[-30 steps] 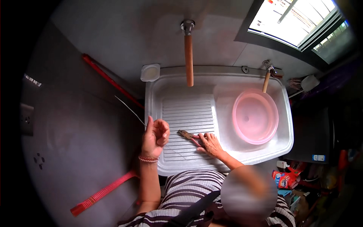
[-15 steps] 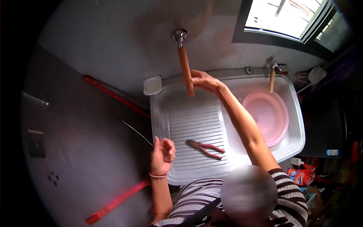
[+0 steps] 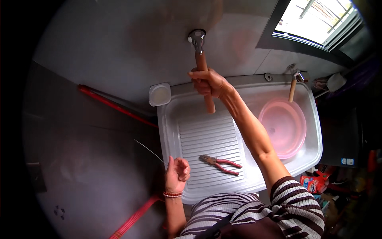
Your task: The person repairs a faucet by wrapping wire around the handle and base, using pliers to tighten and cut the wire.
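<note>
A brown tube hangs from the chrome tap on the wall, over the left part of the sink. My right hand is wrapped round its middle, and the tube's lower end sticks out below my fist. Over the sink's left edge, my left hand is closed with curled fingers round a thin white wire, which points out to the upper left. Pliers with red handles lie on the ribbed washboard of the white sink, to the right of my left hand.
A pink basin sits in the sink's right bowl, under a second tap with a lighter brown tube. A small white tub stands at the far left corner. A red pole and a red ribbed hose are at the left.
My right hand went from touching the brown tube with loose fingers to gripping it, and the tube's lower end shifted. The left hand stays closed on the wire.
</note>
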A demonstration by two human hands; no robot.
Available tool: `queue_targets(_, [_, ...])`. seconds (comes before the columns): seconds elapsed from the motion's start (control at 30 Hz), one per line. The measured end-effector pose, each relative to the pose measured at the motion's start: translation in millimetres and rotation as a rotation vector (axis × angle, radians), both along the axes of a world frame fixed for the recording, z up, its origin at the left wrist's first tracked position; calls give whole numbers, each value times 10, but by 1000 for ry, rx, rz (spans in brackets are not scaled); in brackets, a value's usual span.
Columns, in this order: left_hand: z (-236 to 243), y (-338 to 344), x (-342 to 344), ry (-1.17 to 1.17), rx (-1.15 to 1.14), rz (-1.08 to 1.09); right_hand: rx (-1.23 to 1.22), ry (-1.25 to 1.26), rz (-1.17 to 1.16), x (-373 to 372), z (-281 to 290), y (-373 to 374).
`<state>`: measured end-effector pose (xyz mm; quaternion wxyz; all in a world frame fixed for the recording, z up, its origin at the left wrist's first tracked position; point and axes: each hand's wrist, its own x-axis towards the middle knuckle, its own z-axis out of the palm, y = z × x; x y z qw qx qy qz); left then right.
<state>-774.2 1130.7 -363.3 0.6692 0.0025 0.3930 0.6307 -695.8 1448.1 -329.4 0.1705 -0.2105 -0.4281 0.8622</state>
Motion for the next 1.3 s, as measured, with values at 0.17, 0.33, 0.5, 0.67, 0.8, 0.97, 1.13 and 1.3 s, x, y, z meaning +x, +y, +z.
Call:
queue_targets(0.17, [-3,-12,3,1,10,-16,163,-310,-283,-79,252,-194])
queue_targets(0.33, [-120,-173,22,25,-27,-9,285,-448,-472,-161,288,-315])
queue_targets(0.5, [-229,-314,42,-10,-35,-37,228,-205,-342,-167,175,-213])
queue_targets(0.67, [-243,-193,122,-33,-29,-73,-108,539,149,-82,-74,188])
queue_targets(0.8, [-205,-106,118,-19,-32,-76,-220,517,319,-160,-42,336])
queue_targets(0.97, [-263,-128,109,-18,-68,-55,-34,-38,-73,-168,287,66])
queue_targets(1.13, [-277,-190,114,-15,-63,-100,130,-240,-234,-176,428,-12])
queue_targets(1.3, [-266,-244,161,27,-36,-110,171,-392,-395,-255,526,-102])
